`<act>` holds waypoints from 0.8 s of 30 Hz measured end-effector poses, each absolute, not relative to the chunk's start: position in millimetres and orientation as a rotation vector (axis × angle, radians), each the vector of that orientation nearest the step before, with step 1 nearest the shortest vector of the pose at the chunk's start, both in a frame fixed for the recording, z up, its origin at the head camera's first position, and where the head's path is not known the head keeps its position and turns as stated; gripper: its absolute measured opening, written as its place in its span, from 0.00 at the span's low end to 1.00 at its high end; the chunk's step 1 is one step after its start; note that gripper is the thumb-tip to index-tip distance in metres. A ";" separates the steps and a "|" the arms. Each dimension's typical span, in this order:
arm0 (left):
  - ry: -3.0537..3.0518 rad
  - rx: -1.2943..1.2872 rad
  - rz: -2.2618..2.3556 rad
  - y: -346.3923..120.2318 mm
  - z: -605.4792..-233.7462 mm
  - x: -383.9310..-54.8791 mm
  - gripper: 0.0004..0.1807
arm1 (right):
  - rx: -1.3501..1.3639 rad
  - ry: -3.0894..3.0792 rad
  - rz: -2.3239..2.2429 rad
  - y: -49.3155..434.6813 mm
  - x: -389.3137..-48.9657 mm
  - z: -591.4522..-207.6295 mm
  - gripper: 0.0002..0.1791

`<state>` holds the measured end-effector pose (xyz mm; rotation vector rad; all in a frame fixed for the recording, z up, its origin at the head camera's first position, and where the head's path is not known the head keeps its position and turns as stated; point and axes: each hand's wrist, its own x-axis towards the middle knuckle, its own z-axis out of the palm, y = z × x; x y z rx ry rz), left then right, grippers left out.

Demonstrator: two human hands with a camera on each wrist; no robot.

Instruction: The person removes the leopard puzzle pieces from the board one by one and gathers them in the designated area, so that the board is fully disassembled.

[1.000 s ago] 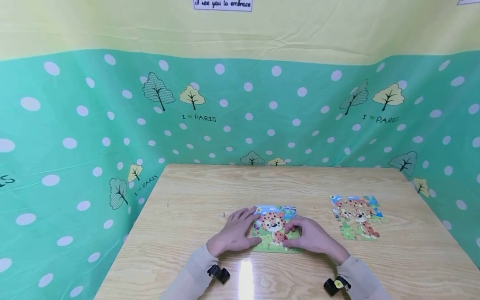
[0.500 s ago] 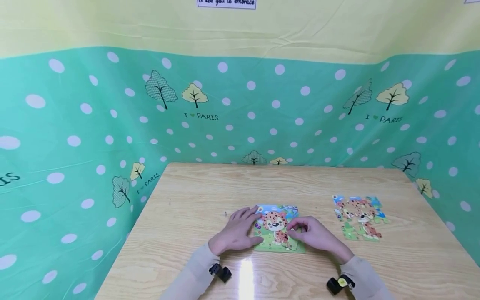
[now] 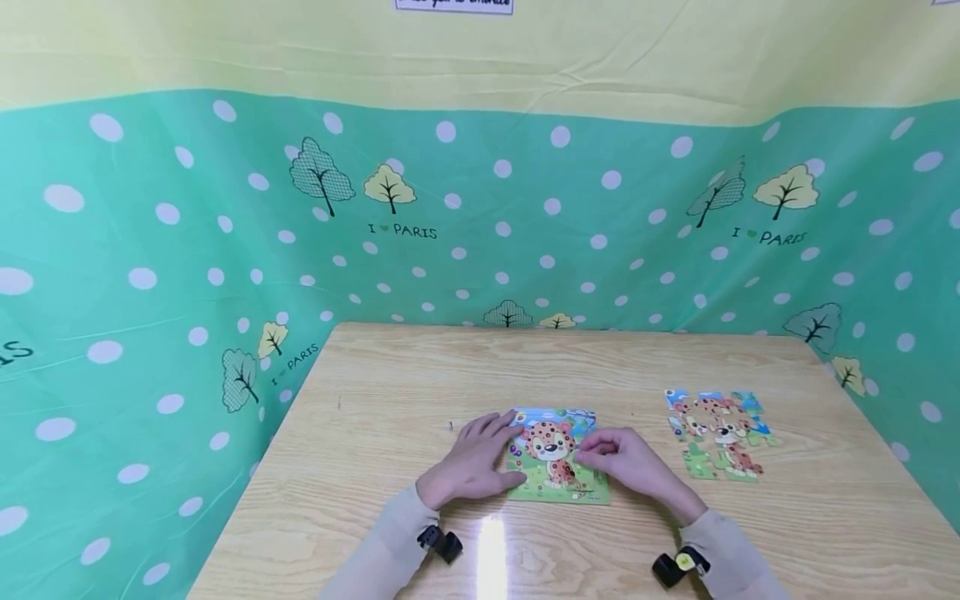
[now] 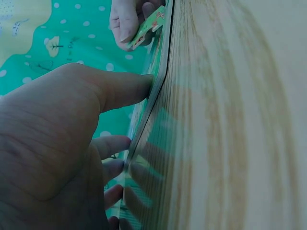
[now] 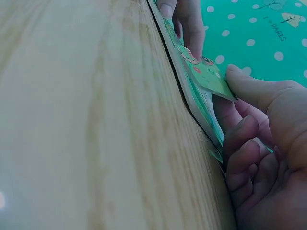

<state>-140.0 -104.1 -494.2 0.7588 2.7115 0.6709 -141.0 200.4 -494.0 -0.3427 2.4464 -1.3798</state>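
A puzzle board (image 3: pixel 555 496) with a spotted leopard cub picture lies on the table. My left hand (image 3: pixel 472 467) rests at its left side, fingers spread, with the thumb (image 4: pixel 129 91) on the board's near edge. At the right side, my right hand (image 3: pixel 633 467) pinches a green puzzle piece (image 5: pixel 213 81) between thumb and forefinger. That piece is tilted, its pinched end raised off the board, as the right wrist view shows. Part of the same piece (image 4: pixel 149 28) appears beyond the left thumb in the left wrist view.
To the right on the wooden table (image 3: pixel 420 375) lies a cluster of puzzle pieces (image 3: pixel 738 461), some overlapping, with leopard pictures. A green dotted curtain (image 3: pixel 487 200) hangs behind and along the sides. Each wrist carries a small black camera (image 3: pixel 667 570).
My right hand's fingertips have drawn up from the board's lower right corner, and the pinched piece has tipped up with them. The left hand stays in place on the board.
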 end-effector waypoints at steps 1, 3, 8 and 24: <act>2.715 0.759 0.666 -104.5 -493.9 -139.7 0.46 | -0.338 2.446 -1.381 199.7 -141.2 -494.2 0.13; 2.717 0.754 0.656 -105.3 -493.7 -139.2 0.46 | -0.338 2.444 -1.386 198.6 -141.5 -494.1 0.13; 2.712 0.758 0.642 -105.0 -493.1 -139.4 0.46 | -0.344 2.438 -1.402 198.9 -141.8 -493.0 0.12; 2.715 0.755 0.640 -104.1 -494.3 -138.6 0.46 | -0.246 2.428 -1.437 214.5 -139.5 -488.3 0.19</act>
